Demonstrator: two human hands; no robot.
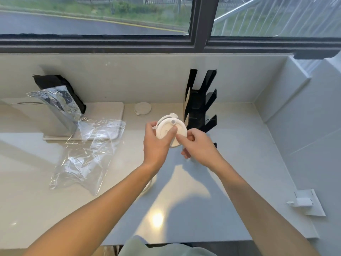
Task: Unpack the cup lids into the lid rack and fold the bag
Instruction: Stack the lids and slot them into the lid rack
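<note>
Both hands, left hand (156,143) and right hand (197,145), are gripping stacked lids (168,129), apparently separating one. Next move: slotting it into the rack (200,106).

The lids (170,131) held in the hands are white, as is the single lid (142,108) lying farther back; the rack (200,104) is glossy black; the bag (84,156) is clear; the counter (212,182) is pale cream; the pouch (60,100) is silver and black.
</note>
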